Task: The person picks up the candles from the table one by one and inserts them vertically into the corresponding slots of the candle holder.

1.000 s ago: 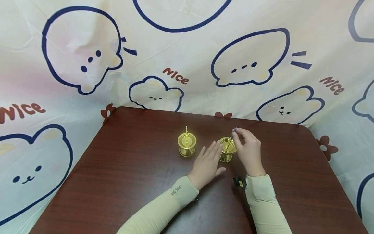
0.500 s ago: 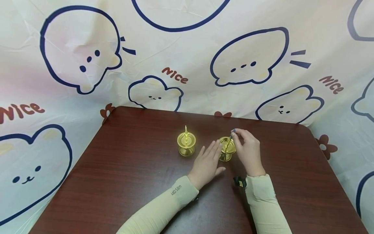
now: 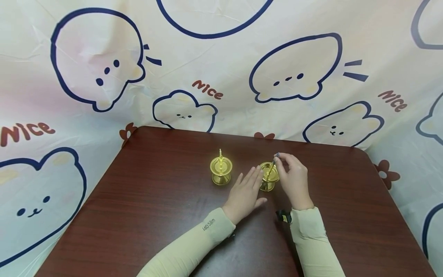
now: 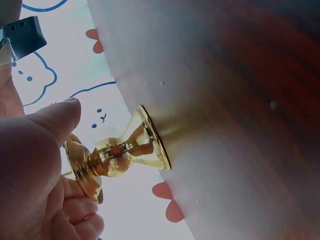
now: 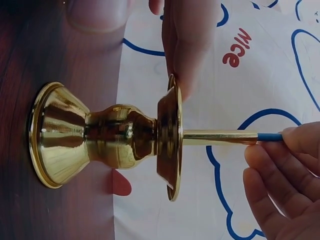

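Note:
A gold-coloured metal lamp or candle stand, with a wide dish, a narrow waist and a flared foot, stands upright on the table. In the right wrist view a slim gold tube rises from its dish. A thin blue stick sits at the tube's upper end. My right hand pinches the blue stick between thumb and fingertips. My left hand, fingers straight, touches the dish's rim from the left; its thumb shows beside the stand in the left wrist view. The stick's lower end is hidden.
A second gold stand, with a thin pale-tipped spike, stands to the left of my hands. Both are on a dark red-brown wooden table. A printed cloth hangs behind the table's far edge and at its sides.

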`<move>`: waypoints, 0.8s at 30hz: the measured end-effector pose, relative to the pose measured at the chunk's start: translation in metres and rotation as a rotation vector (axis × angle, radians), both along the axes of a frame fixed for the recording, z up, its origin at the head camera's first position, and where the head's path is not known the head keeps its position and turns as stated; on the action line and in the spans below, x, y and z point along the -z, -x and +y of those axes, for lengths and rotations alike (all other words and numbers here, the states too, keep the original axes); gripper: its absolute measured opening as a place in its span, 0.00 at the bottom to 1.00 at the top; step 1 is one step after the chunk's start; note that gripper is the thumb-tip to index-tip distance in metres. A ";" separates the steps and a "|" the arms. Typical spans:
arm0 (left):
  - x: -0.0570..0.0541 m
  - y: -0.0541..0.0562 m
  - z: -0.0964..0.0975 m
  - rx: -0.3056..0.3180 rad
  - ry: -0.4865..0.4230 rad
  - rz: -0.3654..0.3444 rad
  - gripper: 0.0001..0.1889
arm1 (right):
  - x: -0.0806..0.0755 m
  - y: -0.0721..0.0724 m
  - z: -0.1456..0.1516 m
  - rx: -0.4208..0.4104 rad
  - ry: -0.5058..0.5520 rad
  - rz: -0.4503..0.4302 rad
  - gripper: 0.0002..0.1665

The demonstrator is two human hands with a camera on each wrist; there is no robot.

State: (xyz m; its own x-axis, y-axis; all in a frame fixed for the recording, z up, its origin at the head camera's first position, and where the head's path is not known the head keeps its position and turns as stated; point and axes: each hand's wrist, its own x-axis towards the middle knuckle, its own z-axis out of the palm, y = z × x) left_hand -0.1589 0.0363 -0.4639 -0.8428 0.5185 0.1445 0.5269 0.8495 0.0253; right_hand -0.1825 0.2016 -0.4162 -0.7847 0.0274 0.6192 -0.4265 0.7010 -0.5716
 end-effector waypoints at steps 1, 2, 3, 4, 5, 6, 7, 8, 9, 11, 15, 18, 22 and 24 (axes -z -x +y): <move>0.000 0.000 0.000 0.000 0.001 0.000 0.47 | 0.000 0.000 0.000 0.001 0.004 -0.003 0.09; 0.000 0.000 0.000 0.001 0.002 0.001 0.47 | -0.001 -0.001 -0.001 0.003 0.007 -0.006 0.10; 0.000 0.000 0.000 0.001 0.003 0.002 0.47 | -0.001 -0.001 -0.001 0.004 0.010 -0.009 0.10; 0.000 0.000 -0.001 0.001 0.004 0.003 0.47 | -0.001 -0.001 -0.001 0.007 0.013 -0.009 0.10; 0.000 0.000 -0.001 0.001 0.006 0.003 0.47 | -0.001 -0.001 -0.001 0.009 0.015 -0.010 0.10; 0.000 0.000 -0.001 0.001 0.007 0.002 0.47 | -0.001 -0.001 -0.001 0.011 0.016 -0.010 0.10; 0.000 0.000 -0.001 0.001 0.007 0.002 0.47 | -0.001 -0.001 -0.001 0.013 0.017 -0.008 0.11; 0.000 0.000 -0.001 0.002 0.008 0.002 0.47 | -0.001 -0.001 -0.001 0.014 0.017 -0.006 0.11; 0.000 0.000 -0.001 0.002 0.008 0.001 0.47 | -0.001 -0.001 -0.001 0.015 0.017 -0.005 0.11; 0.000 0.000 -0.001 0.001 0.008 -0.001 0.47 | -0.002 -0.001 -0.001 0.014 0.019 -0.001 0.11; -0.002 0.000 -0.001 -0.001 0.013 -0.012 0.47 | -0.002 -0.001 0.001 0.016 0.025 0.011 0.11; -0.003 0.000 -0.001 -0.003 0.024 -0.019 0.47 | -0.003 -0.001 0.002 0.018 0.030 0.026 0.10; -0.006 -0.001 -0.001 -0.006 0.033 -0.025 0.47 | -0.005 -0.003 0.004 0.018 0.036 0.034 0.09; -0.008 -0.001 -0.001 -0.004 0.030 -0.028 0.46 | -0.005 -0.004 0.006 0.019 0.040 0.030 0.09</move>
State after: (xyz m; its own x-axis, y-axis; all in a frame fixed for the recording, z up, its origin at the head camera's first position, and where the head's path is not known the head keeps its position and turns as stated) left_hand -0.1576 0.0353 -0.4564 -0.8483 0.5190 0.1052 0.5231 0.8522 0.0142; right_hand -0.1782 0.2076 -0.4110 -0.7653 0.0673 0.6402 -0.4307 0.6857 -0.5868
